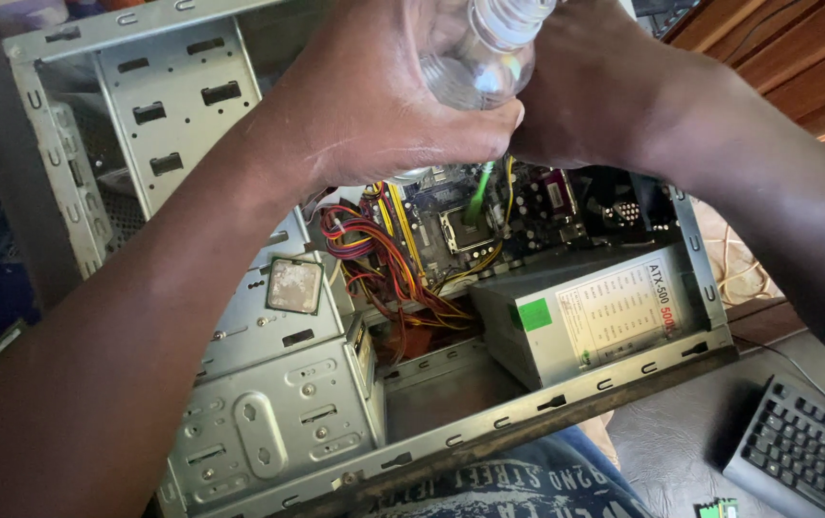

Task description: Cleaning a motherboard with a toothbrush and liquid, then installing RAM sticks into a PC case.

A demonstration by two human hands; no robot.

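Head view, clear ribbed plastic bottle (489, 48), glossy

Single view, head-worn camera, looking steeply down from above wearer's lap. Very near: both forearms enter from bottom corners, hands meet at top centre, partly cut by frame edge. Open PC case (566, 393) fills most of frame, tilted, interior facing lens. Keyboard (805, 456) clipped at lower right corner. No second view to compare.
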